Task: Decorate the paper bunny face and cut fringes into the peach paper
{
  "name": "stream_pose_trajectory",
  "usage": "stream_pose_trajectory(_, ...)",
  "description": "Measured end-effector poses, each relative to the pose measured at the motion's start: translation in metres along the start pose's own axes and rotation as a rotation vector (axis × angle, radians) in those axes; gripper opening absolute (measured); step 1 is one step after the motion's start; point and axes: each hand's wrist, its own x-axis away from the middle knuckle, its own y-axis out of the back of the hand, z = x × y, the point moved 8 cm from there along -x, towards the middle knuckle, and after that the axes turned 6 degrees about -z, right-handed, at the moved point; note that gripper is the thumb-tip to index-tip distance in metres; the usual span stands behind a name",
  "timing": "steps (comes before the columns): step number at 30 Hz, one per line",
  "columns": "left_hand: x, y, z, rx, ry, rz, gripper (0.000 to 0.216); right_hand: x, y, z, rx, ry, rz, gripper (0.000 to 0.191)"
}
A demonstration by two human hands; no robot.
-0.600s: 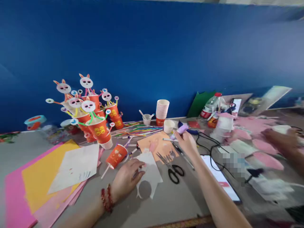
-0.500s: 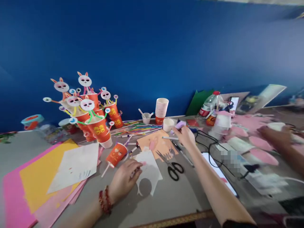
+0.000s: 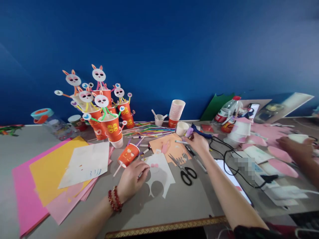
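My left hand (image 3: pixel 133 177) rests near the front of the table with its fingers curled together; what they hold, if anything, is hidden. Just right of it lies a white paper (image 3: pixel 160 172) with a round hole cut in it and a small pink shape on top. Further back, my right hand (image 3: pixel 199 144) has its fingers closed around a small purple object (image 3: pixel 189 132), whose kind I cannot make out, beside a white paper cup (image 3: pixel 182 128). Between my arms lie black-handled scissors (image 3: pixel 186 175). An orange-red paper cup (image 3: pixel 128 155) lies on its side behind my left hand.
Rabbit-faced paper-cup figures (image 3: pixel 109 127) stand at the back left. Coloured paper sheets (image 3: pixel 37 189) spread at left. A stack of cups (image 3: pixel 176 113) stands at the back. A black cable (image 3: pixel 221 151) loops right of my arm. Another person's hand (image 3: pixel 296 147) is at far right.
The view has shifted, so the table's contents appear further right. My right hand stays at the purple object, now lower beside the white cup. My left hand keeps its curled pose.
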Motion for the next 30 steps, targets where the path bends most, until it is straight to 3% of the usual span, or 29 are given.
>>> stream_pose_trajectory(4, 0.004, -0.011, -0.005, -0.128, -0.082, 0.094, 0.018, 0.024, 0.036, 0.005, -0.099, 0.094, -0.296, 0.040)
stream_pose_trajectory(6, 0.006, -0.017, -0.005, -0.204, -0.088, 0.138, 0.018, 0.045, 0.046, 0.020, -0.201, 0.195, -0.335, 0.033)
stream_pose_trajectory(8, 0.009, -0.023, -0.004, -0.293, -0.072, 0.175, 0.024, 0.069, 0.045, 0.045, -0.354, 0.316, -0.248, 0.022)
stream_pose_trajectory(12, 0.014, -0.032, -0.005, -0.421, -0.058, 0.272, 0.033, 0.113, 0.027, 0.108, -0.573, 0.536, 0.060, 0.013)
stream_pose_trajectory(16, 0.016, -0.035, -0.008, -0.500, -0.059, 0.322, 0.040, 0.131, 0.009, 0.150, -0.654, 0.655, 0.195, 0.016)
stream_pose_trajectory(22, 0.016, -0.039, -0.007, -0.550, -0.061, 0.369, 0.040, 0.131, -0.008, 0.157, -0.647, 0.668, 0.238, 0.015)
stream_pose_trajectory(30, 0.015, -0.039, -0.008, -0.548, -0.040, 0.378, 0.038, 0.133, -0.011, 0.151, -0.698, 0.669, 0.255, 0.014)
